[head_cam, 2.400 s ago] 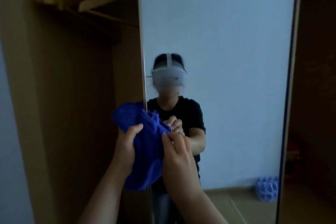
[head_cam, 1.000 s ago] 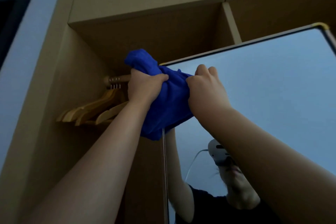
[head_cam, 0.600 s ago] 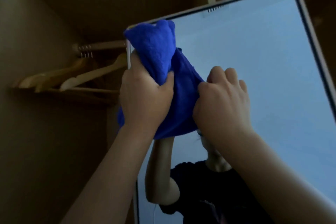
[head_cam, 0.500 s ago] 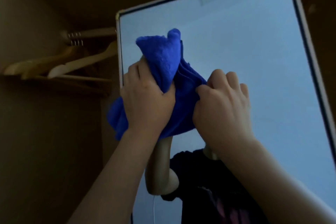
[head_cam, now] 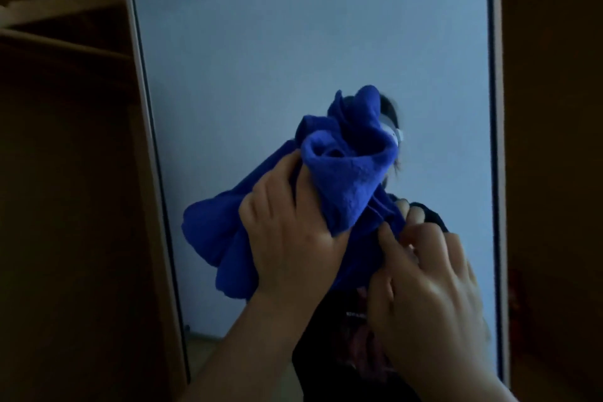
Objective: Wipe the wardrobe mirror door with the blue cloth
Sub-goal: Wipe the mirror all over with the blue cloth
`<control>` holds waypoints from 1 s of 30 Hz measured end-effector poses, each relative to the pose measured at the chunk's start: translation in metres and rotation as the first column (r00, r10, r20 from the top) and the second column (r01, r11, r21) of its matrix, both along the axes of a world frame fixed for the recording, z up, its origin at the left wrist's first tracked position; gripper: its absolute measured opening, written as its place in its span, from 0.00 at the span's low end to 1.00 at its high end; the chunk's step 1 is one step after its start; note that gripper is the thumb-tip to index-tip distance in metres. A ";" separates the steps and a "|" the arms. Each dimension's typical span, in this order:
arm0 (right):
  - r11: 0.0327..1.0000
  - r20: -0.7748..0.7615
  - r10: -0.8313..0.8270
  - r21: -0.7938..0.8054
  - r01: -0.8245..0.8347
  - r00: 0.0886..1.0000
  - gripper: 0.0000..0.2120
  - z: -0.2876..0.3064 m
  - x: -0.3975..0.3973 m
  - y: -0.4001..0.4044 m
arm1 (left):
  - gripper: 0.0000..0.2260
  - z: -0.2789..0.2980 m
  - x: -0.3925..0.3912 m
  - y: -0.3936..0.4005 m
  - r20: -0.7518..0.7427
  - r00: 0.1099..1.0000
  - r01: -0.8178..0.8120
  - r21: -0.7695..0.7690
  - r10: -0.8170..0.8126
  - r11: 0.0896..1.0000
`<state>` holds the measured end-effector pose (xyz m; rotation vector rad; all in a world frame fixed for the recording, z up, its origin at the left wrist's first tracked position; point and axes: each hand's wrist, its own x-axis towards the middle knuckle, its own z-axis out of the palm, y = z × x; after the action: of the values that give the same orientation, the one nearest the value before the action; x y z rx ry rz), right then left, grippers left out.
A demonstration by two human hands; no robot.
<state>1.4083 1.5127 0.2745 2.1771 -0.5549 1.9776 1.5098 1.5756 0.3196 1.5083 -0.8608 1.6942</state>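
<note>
The tall wardrobe mirror door (head_cam: pixel 293 26) fills the middle of the view, framed by pale edges left and right. A bunched blue cloth (head_cam: pixel 346 173) is pressed against the glass near its middle. My left hand (head_cam: pixel 287 232) grips the cloth from the left, fingers curled into the folds. My right hand (head_cam: pixel 424 281) pinches the cloth's lower right edge. The cloth and hands hide most of my reflection.
The open wardrobe interior (head_cam: pixel 65 173) lies dark to the left of the mirror door, with pale wooden hangers (head_cam: pixel 49 13) at the top left. A dark wooden panel (head_cam: pixel 554 140) stands right of the mirror frame. Floor shows reflected low in the glass.
Both hands and the cloth have come down from the mirror's top left corner to its middle, moving rightward. The view has tilted down, so the top edge is out of sight.
</note>
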 end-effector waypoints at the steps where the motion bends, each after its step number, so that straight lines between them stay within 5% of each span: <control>1: 1.000 -0.008 0.002 0.021 -0.001 1.000 0.19 -0.011 -0.001 0.002 | 0.25 -0.011 -0.001 -0.001 0.003 1.000 -0.008 0.004 0.008 1.000; 13: 0.923 0.033 0.297 0.245 -0.295 0.954 0.17 -0.107 -0.005 0.030 | 0.20 -0.143 -0.003 0.004 -0.066 0.998 0.000 0.216 0.014 0.976; 17: 0.877 0.223 0.397 0.193 -0.440 0.890 0.20 -0.091 -0.020 0.053 | 0.15 -0.142 -0.008 0.006 -0.061 0.997 -0.038 0.220 0.053 0.975; 19: 0.893 0.149 0.435 0.056 -0.447 0.888 0.26 -0.076 -0.021 0.059 | 0.17 -0.139 -0.010 0.009 -0.044 0.994 -0.088 0.257 0.103 0.962; 22: 0.913 -0.013 0.402 -0.070 -0.402 0.916 0.22 -0.047 -0.011 0.049 | 0.16 -0.114 -0.014 0.009 -0.024 0.991 -0.123 0.250 0.133 0.960; 26: 0.878 0.068 0.475 0.034 -0.478 0.877 0.19 -0.022 0.001 0.015 | 0.16 -0.070 -0.012 0.004 -0.018 0.998 -0.049 0.150 0.053 0.987; 30: 0.885 0.121 0.453 0.063 -0.462 0.883 0.19 -0.049 0.004 -0.002 | 0.22 -0.088 -0.010 -0.003 0.008 1.000 -0.010 0.197 0.009 0.980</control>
<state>1.4125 1.5106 0.2254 2.4499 -0.1418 2.3444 1.4997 1.5727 0.2312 1.6393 -1.0528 1.6614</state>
